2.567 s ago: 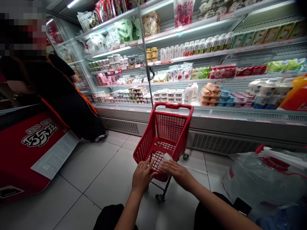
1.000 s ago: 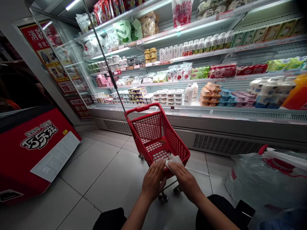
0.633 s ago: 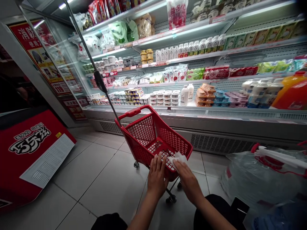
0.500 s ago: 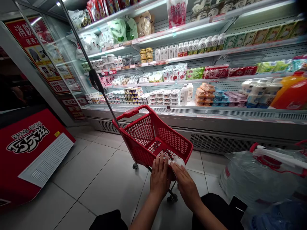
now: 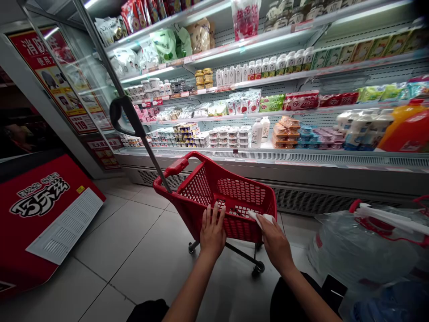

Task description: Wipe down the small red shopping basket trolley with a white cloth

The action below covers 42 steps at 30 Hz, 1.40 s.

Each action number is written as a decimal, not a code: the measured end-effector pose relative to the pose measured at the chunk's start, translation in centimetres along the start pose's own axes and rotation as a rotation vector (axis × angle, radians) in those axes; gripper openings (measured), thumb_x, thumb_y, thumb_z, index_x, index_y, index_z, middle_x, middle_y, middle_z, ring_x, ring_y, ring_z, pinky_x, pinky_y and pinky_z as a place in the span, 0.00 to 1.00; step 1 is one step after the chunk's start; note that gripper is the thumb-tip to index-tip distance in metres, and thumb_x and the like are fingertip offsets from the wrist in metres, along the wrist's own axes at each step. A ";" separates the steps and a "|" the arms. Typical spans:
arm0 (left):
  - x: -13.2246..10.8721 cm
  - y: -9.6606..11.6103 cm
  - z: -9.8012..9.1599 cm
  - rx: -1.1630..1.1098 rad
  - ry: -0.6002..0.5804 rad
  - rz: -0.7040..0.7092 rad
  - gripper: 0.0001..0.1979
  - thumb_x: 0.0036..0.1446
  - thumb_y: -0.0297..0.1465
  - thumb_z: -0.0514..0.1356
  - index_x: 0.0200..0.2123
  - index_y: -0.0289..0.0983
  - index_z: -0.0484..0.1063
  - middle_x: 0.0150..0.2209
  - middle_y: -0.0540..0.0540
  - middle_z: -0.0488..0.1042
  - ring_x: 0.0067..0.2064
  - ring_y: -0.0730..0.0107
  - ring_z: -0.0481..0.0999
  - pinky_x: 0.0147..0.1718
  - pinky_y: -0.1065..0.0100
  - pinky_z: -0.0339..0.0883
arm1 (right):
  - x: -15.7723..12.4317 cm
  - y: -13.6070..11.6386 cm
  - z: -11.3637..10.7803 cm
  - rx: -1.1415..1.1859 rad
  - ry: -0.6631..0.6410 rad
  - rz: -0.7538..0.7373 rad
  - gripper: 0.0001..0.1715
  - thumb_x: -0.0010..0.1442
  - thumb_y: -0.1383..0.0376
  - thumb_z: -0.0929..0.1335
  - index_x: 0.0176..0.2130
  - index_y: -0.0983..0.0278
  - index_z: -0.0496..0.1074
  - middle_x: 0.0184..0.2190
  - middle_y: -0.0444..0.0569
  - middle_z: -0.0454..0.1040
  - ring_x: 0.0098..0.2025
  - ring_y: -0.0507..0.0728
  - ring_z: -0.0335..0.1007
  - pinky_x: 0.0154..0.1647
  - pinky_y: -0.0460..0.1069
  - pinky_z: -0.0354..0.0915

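Observation:
A small red plastic shopping cart (image 5: pixel 250 226) stands on wheels in front of me, with a grey pole and a black hook rising from its handle end. My left hand (image 5: pixel 213 231) lies against the near side of the basket, fingers stretched and spread at the rim, holding nothing. At the right corner, my right hand (image 5: pixel 275 241) is closed on a white cloth or tissue (image 5: pixel 264 217), pressed to the rim. Part of the white piece is hidden under the fingers. Some small dark object lies on the basket floor, too indistinct to name.
A refrigerated display shelf (image 5: pixel 214 156) full of dairy goods runs behind the cart. A red freezer chest (image 5: pixel 50 214) stands at the left. Large clear water bottles (image 5: pixel 362 250) with red caps are close by at the right. Grey tiles (image 5: pixel 134 241) cover the floor.
The cart has turned, bringing its side toward me. My hands have moved apart, the left one leftward and the right one rightward along the rim with the white piece.

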<state>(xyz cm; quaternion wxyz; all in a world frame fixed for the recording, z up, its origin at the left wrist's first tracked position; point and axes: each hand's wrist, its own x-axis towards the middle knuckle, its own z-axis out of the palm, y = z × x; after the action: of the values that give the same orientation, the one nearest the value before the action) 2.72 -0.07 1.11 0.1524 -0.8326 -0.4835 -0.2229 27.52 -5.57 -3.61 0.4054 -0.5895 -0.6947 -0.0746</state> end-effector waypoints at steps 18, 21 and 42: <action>1.6 -4.3 -5.8 0.113 0.068 -0.027 0.31 0.65 0.38 0.60 0.70 0.48 0.62 0.72 0.48 0.60 0.73 0.45 0.53 0.73 0.40 0.35 | 3.3 -0.7 1.9 -0.028 0.024 -0.036 0.40 0.67 0.76 0.55 0.74 0.57 0.53 0.64 0.48 0.71 0.68 0.59 0.63 0.71 0.62 0.55; 1.5 -2.4 -5.2 0.087 0.080 -0.074 0.32 0.61 0.36 0.63 0.68 0.45 0.66 0.68 0.47 0.67 0.70 0.39 0.57 0.73 0.38 0.37 | 4.5 -3.2 2.9 0.027 0.024 -0.056 0.39 0.67 0.76 0.55 0.72 0.58 0.57 0.63 0.49 0.72 0.67 0.59 0.64 0.71 0.63 0.56; 0.1 -1.7 -5.9 0.172 0.054 0.036 0.38 0.58 0.26 0.62 0.71 0.41 0.59 0.72 0.38 0.58 0.73 0.38 0.53 0.71 0.39 0.47 | 3.3 0.2 1.2 0.064 -0.023 -0.134 0.36 0.67 0.73 0.57 0.70 0.56 0.61 0.60 0.49 0.74 0.62 0.60 0.69 0.67 0.61 0.63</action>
<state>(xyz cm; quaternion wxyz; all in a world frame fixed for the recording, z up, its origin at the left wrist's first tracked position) -0.01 -1.94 6.21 0.2401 -0.8187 -0.4817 -0.2003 27.18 -2.32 -2.28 0.4099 -0.5291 -0.7394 -0.0725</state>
